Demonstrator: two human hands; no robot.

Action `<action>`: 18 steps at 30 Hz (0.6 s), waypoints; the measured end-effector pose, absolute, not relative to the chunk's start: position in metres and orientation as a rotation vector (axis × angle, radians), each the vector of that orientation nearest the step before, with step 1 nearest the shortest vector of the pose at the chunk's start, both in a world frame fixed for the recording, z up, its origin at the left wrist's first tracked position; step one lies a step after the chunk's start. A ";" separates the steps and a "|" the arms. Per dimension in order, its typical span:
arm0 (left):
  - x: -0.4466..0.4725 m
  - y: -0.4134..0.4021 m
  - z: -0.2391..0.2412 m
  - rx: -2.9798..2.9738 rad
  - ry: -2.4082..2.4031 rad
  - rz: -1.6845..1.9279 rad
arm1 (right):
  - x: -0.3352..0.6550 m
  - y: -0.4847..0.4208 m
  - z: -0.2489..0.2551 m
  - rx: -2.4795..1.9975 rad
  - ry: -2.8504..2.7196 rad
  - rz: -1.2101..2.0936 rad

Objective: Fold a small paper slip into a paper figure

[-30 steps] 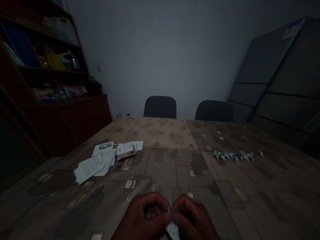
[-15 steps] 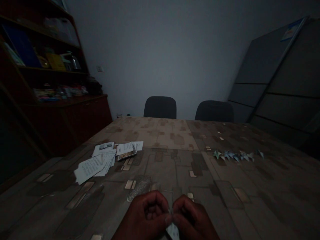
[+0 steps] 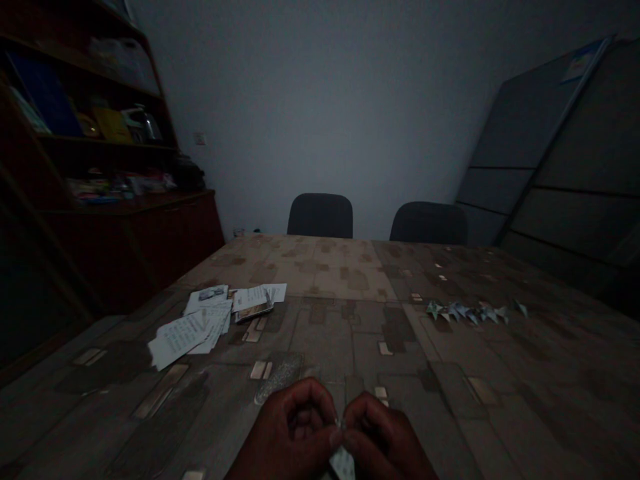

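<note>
At the bottom middle, my left hand (image 3: 303, 427) and my right hand (image 3: 377, 430) meet, thumbs and forefingers pinched together. Between them is a small folded piece of printed paper (image 3: 343, 463), pale with faint marks, partly covered by my fingertips. Its lower part hangs below my thumbs, and its top edge barely shows between the forefingers. Farther off to the right stands a row of several small folded paper figures (image 3: 467, 312) on the table. They look like pointed, winged shapes in pale blue and green.
Loose printed sheets (image 3: 187, 330) lie spread on the left of the patterned tablecloth (image 3: 320, 333). Beside them, more paper rests on a dark flat object (image 3: 254, 311). Two dark chairs (image 3: 320, 215) stand at the far edge. A wooden cabinet (image 3: 170, 233) is at left.
The folded paper has shifted very slightly to the left and a little of its top shows between my fingertips. Both hands keep nearly the same pinch, and the other things are unmoved.
</note>
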State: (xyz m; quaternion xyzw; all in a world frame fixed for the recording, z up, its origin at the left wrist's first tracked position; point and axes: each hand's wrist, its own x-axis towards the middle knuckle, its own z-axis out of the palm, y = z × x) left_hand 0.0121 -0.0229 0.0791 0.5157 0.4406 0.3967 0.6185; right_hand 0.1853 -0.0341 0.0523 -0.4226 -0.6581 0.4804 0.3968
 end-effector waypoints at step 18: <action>0.010 -0.022 0.083 1.020 0.980 0.986 | 0.183 -0.033 0.050 -0.998 -1.426 1.500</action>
